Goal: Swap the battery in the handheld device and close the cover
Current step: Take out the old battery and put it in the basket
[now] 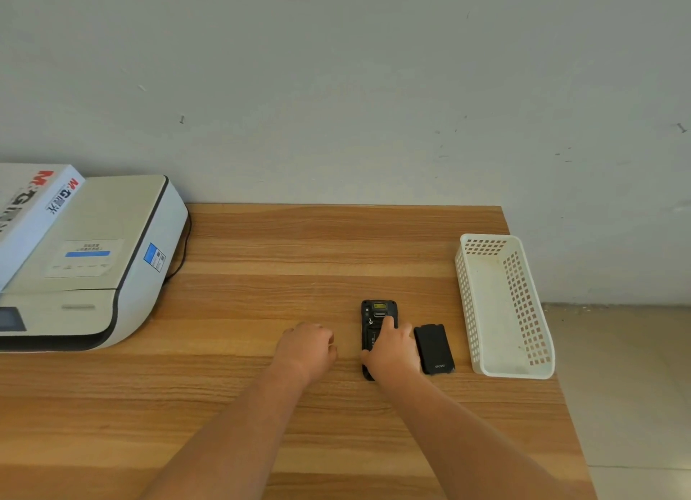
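Lower centre-right of the frame: the right hand (392, 350) presses straight fingers on the handheld device (375, 314), its cover (433, 348) just right; the left hand (308, 346), loosely curled, holds nothing.

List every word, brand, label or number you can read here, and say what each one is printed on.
"M&G", red and black, twice on the long white cardboard box lying on the white printer; the Chinese characters beside it are unreadable.
"urovo", small and uncertain, on the flat black cover.
White label and blue sticker on the printer: too blurred.
Markings on the black handheld device: too small.
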A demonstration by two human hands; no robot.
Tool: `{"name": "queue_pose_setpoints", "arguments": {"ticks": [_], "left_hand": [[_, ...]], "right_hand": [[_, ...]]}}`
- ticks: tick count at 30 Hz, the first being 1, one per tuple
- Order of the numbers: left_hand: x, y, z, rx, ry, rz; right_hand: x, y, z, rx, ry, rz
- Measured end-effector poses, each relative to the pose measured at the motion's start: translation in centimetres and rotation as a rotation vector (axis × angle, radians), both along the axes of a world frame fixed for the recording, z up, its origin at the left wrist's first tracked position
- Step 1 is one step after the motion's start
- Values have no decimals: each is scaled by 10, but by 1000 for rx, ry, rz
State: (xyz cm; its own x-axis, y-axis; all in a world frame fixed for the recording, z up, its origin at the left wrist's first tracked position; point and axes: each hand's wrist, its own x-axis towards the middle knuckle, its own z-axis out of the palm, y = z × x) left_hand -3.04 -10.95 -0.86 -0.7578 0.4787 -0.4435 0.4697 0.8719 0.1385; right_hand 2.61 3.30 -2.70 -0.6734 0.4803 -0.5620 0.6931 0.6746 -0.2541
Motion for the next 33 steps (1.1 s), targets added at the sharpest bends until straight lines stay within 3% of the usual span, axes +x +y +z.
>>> {"name": "queue_pose_setpoints", "arguments": {"ticks": [17,33], "left_hand": [[-3,14,11,33,0,34],[5,43,17,37,32,6]], "right_hand": [[9,35,34,-55,247,-34],[28,157,68,124,353,-212]]}}
